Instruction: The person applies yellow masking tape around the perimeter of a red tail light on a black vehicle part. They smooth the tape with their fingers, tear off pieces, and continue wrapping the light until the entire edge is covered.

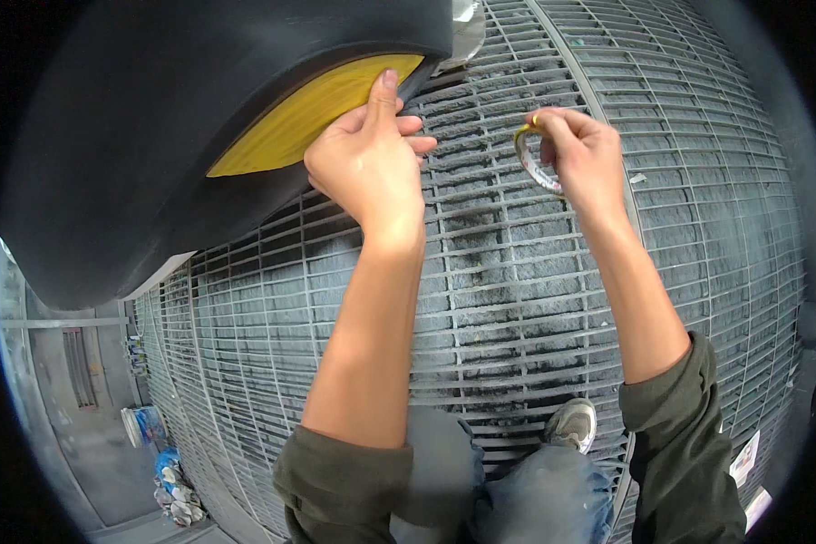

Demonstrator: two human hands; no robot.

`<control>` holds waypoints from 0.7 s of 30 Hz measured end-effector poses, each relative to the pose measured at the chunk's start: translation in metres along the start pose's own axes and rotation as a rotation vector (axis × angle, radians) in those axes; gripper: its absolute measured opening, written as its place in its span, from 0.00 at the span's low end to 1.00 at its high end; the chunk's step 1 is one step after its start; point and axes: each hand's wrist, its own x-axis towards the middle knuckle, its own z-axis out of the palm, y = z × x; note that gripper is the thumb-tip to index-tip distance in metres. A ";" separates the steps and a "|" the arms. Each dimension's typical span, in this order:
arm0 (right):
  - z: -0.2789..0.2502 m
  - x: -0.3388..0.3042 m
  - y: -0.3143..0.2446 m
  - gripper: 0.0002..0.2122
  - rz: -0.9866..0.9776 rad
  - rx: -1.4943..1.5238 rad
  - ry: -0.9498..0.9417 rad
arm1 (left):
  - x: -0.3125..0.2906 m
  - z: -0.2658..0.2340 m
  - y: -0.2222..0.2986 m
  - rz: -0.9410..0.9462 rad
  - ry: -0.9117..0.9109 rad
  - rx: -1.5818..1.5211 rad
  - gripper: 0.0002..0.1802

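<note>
A dark bumper-like car panel (145, 118) fills the upper left, and yellow tape (290, 109) covers a long curved patch on it. My left hand (372, 154) is at the right part of this patch, its thumb against the yellow surface and its other fingers spread apart. Nothing shows in that hand. To the right, away from the panel, my right hand (582, 154) pinches a thin roll of yellow tape (537, 168) between thumb and fingers. The roll hangs with its pale inner core showing.
Metal floor grating (499, 299) lies beneath, with grey matting under its bars. My shoe (573, 424) rests on it. A white bucket (143, 424) and crumpled bags (174, 485) stand at the lower left. Papers (745, 460) lie at the lower right.
</note>
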 end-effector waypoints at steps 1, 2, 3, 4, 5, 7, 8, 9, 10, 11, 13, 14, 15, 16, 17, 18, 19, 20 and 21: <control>-0.003 -0.007 0.006 0.11 0.021 0.028 -0.041 | -0.001 0.001 -0.004 0.008 0.011 0.049 0.21; -0.006 -0.011 0.008 0.11 0.038 0.060 -0.078 | -0.001 0.003 -0.002 0.015 -0.014 0.137 0.20; -0.007 -0.017 0.008 0.10 0.038 0.105 -0.111 | 0.000 0.004 0.000 0.022 -0.036 0.224 0.19; -0.008 -0.025 0.007 0.10 0.076 0.165 -0.152 | -0.001 0.003 0.002 0.029 -0.058 0.312 0.19; -0.006 -0.031 0.006 0.10 0.074 0.187 -0.189 | 0.001 -0.005 -0.004 0.241 -0.133 0.575 0.18; -0.011 -0.042 0.007 0.10 0.108 0.219 -0.248 | -0.008 -0.024 -0.018 0.921 -0.188 1.101 0.17; -0.017 -0.045 0.010 0.10 0.110 0.201 -0.249 | -0.012 -0.037 -0.013 1.051 -0.398 1.030 0.22; -0.022 -0.049 0.015 0.10 0.116 0.181 -0.258 | -0.008 -0.049 -0.012 1.237 -0.399 1.169 0.26; -0.027 -0.052 0.021 0.10 0.121 0.161 -0.264 | 0.000 -0.061 -0.011 1.427 -0.398 1.302 0.30; -0.029 -0.055 0.025 0.10 0.126 0.116 -0.262 | 0.007 -0.077 -0.007 1.354 -0.494 1.351 0.40; -0.032 -0.061 0.030 0.10 0.140 0.120 -0.271 | 0.025 -0.099 0.010 1.397 -0.582 1.621 0.48; -0.033 -0.064 0.032 0.10 0.144 0.116 -0.275 | 0.031 -0.102 0.016 1.405 -0.637 1.713 0.50; -0.032 -0.067 0.036 0.10 0.138 0.133 -0.274 | 0.039 -0.100 0.020 1.447 -0.691 1.800 0.52; -0.030 -0.071 0.039 0.10 0.148 0.137 -0.279 | 0.043 -0.092 0.021 1.507 -0.707 1.822 0.52; -0.026 -0.074 0.039 0.10 0.158 0.142 -0.289 | 0.046 -0.083 0.023 1.564 -0.722 1.849 0.52; -0.023 -0.078 0.040 0.09 0.167 0.148 -0.301 | 0.048 -0.075 0.023 1.618 -0.733 1.877 0.52; -0.019 -0.081 0.041 0.10 0.165 0.185 -0.327 | 0.050 -0.066 0.022 1.621 -0.752 1.856 0.52; -0.019 -0.083 0.041 0.10 0.166 0.167 -0.340 | 0.050 -0.059 0.019 1.629 -0.738 1.857 0.52; -0.019 -0.086 0.041 0.10 0.167 0.150 -0.355 | 0.049 -0.055 0.017 1.635 -0.723 1.859 0.52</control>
